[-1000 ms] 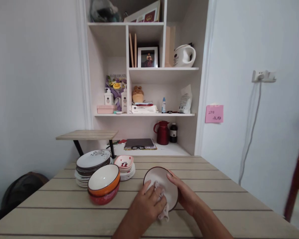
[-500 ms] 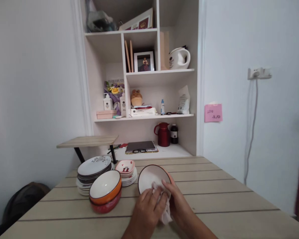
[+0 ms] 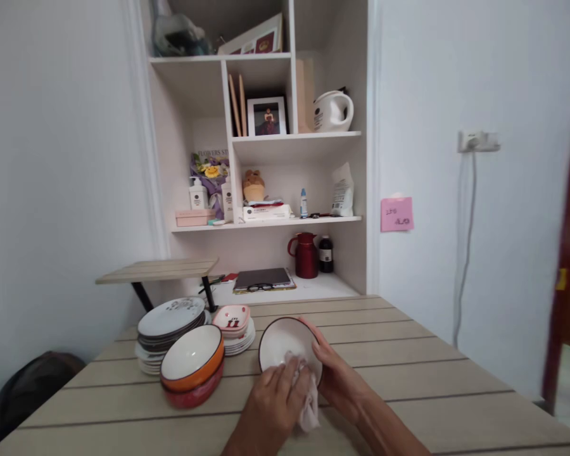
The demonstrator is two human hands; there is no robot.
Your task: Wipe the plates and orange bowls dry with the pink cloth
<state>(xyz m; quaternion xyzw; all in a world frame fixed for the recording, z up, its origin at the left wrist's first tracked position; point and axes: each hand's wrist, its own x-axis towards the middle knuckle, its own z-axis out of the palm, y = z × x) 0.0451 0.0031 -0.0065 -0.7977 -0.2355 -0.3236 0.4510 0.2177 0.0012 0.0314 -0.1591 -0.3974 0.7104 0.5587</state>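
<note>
A white-lined bowl with a dark rim point(image 3: 282, 339) is tilted toward me above the front part of the table. My right hand point(image 3: 335, 373) grips it at its right side, thumb near the rim and fingers behind. In my left hand point(image 3: 282, 396) is a crumpled pale cloth point(image 3: 310, 408), pressed against the inside of the bowl near its lower edge; part of the cloth hangs below the fingers. To the left, an orange bowl point(image 3: 194, 361) sits in a red bowl point(image 3: 197, 391).
Behind the bowls stand a stack of plates point(image 3: 171, 316) and small square dishes point(image 3: 232, 318) on white saucers point(image 3: 242, 341). A small raised wooden stand point(image 3: 159, 270) is at the back left of the table point(image 3: 408, 361). A red jug point(image 3: 306, 256) and laptop point(image 3: 262, 278) rest on the shelf behind.
My right hand has shifted up and around the bowl's right side, and the bowl is turned slightly. The cloth stays pressed inside it. The whole view has swung a little to the right.
</note>
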